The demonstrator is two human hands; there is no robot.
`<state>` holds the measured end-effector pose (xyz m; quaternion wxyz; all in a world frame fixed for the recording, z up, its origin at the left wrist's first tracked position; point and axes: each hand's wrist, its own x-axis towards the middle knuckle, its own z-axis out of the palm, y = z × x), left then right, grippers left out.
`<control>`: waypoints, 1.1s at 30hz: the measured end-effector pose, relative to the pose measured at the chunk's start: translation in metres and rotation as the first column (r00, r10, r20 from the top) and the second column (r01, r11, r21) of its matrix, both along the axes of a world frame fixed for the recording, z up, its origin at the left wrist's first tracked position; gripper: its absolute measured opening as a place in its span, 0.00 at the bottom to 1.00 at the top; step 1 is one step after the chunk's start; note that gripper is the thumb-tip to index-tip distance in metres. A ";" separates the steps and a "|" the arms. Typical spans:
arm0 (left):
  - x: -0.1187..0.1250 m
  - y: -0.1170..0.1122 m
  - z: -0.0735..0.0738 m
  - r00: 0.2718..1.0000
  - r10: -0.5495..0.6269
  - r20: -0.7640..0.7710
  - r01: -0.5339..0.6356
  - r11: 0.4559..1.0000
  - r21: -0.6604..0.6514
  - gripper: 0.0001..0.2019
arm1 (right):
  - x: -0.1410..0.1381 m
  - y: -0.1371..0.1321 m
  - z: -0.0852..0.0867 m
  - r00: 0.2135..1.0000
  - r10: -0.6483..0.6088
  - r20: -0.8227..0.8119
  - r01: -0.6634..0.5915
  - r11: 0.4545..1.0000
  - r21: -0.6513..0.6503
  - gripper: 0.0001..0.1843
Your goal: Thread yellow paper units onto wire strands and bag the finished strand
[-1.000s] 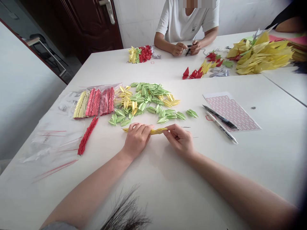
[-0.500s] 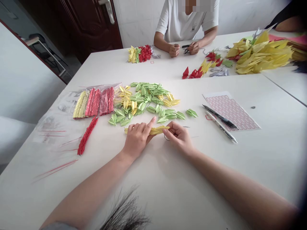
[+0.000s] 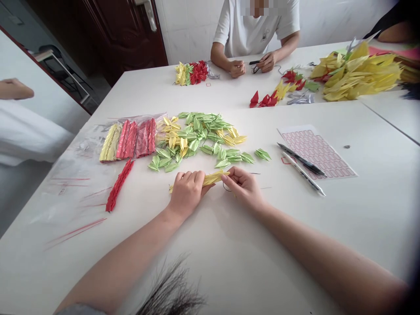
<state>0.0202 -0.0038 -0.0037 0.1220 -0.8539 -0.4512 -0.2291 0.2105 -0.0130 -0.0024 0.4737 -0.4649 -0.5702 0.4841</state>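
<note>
A short strand of stacked yellow origami paper cranes (image 3: 213, 178) lies across the table in front of me. My left hand (image 3: 187, 192) closes over its left part, and my right hand (image 3: 243, 188) pinches its right end. A thin black thread (image 3: 225, 188) hangs below the strand between my hands. Just beyond my hands lies a loose heap of pale green and yellow paper cranes (image 3: 197, 140). My left hand covers part of the strand.
A plastic bag of packed yellow and red strands (image 3: 127, 140) and a loose red strand (image 3: 118, 186) lie left. Right are two pens (image 3: 302, 166) on a red-printed sheet (image 3: 315, 153). A co-worker's hands (image 3: 252, 65) work across the table; another person's hand (image 3: 15, 89) shows far left.
The strand has tilted, its right end now further from me, and my left forefinger has lowered onto it. A person's hand and white sleeve have entered at the far left.
</note>
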 end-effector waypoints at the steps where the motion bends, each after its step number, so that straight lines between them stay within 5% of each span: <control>1: 0.000 0.000 0.000 1.000 0.003 0.001 -0.003 1.000 0.002 0.15 | 0.000 0.000 0.000 1.000 -0.009 0.010 0.009 1.000 0.007 0.23; 9: 0.000 -0.001 0.000 0.998 0.051 -0.039 -0.048 0.996 0.069 0.14 | -0.001 0.000 0.000 0.990 -0.129 0.058 0.126 0.990 0.061 0.25; 23: 0.000 -0.006 -0.001 0.992 0.069 -0.107 -0.087 0.980 -0.177 0.06 | -0.001 -0.003 0.003 0.974 -0.138 0.180 0.122 0.988 0.100 0.25; 33: -0.003 0.001 -0.002 1.000 0.007 0.000 -0.007 1.000 -0.022 0.17 | 0.002 -0.011 0.005 0.911 -0.090 0.402 -0.027 0.961 0.276 0.18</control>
